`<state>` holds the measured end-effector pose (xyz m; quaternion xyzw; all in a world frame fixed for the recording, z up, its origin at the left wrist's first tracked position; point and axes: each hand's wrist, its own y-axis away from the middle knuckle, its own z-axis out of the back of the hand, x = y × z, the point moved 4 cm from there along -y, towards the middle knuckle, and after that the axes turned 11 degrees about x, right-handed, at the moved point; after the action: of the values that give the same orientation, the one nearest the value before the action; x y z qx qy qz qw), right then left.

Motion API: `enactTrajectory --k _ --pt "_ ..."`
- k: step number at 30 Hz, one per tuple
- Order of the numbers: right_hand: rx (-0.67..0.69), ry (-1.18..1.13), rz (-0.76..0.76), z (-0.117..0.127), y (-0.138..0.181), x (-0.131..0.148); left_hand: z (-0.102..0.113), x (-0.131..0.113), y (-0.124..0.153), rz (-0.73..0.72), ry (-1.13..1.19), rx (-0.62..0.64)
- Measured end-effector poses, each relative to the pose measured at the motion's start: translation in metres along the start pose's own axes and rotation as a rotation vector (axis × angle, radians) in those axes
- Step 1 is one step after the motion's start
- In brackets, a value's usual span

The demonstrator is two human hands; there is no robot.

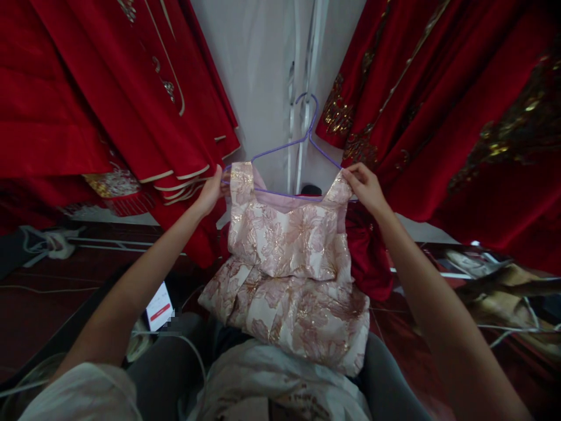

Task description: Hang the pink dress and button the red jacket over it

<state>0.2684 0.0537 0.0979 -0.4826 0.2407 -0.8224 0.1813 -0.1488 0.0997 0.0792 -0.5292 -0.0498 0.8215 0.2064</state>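
A small pink and cream brocade dress (287, 263) with gold floral pattern hangs on a purple wire hanger (302, 140) in front of me. My left hand (211, 190) pinches the dress's left shoulder strap at the hanger's end. The right shoulder strap and the other end of the hanger are gripped by my right hand (363, 186). The skirt of the dress rests over my lap. The hanger's hook points up toward the white wall.
Red embroidered garments hang at left (109, 99) and right (460, 117). A white wall (258, 64) lies between them. A phone (159, 307) sits near my left knee, with white cables about. Another pale garment (267, 380) lies in my lap. Clutter (495, 275) sits on the floor at right.
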Motion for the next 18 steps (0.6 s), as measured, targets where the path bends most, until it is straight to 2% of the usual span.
enactTrajectory --k 3,8,11,14,18 --pt "-0.022 0.018 0.020 0.006 0.002 0.005 -0.002 0.021 0.008 0.113 0.102 0.078" --pt "-0.041 0.108 0.015 0.021 0.002 0.013 -0.010 0.048 0.009 0.132 0.050 0.081" --pt "-0.044 0.114 0.025 0.023 0.003 0.015 -0.027 0.071 0.020 0.199 -0.016 0.227" --pt "-0.042 0.108 0.006 0.021 0.003 0.014 -0.040 0.094 0.038 0.342 0.096 0.352" --pt "-0.040 0.095 0.004 0.021 0.003 0.014 -0.037 0.111 0.047 0.454 0.246 0.442"
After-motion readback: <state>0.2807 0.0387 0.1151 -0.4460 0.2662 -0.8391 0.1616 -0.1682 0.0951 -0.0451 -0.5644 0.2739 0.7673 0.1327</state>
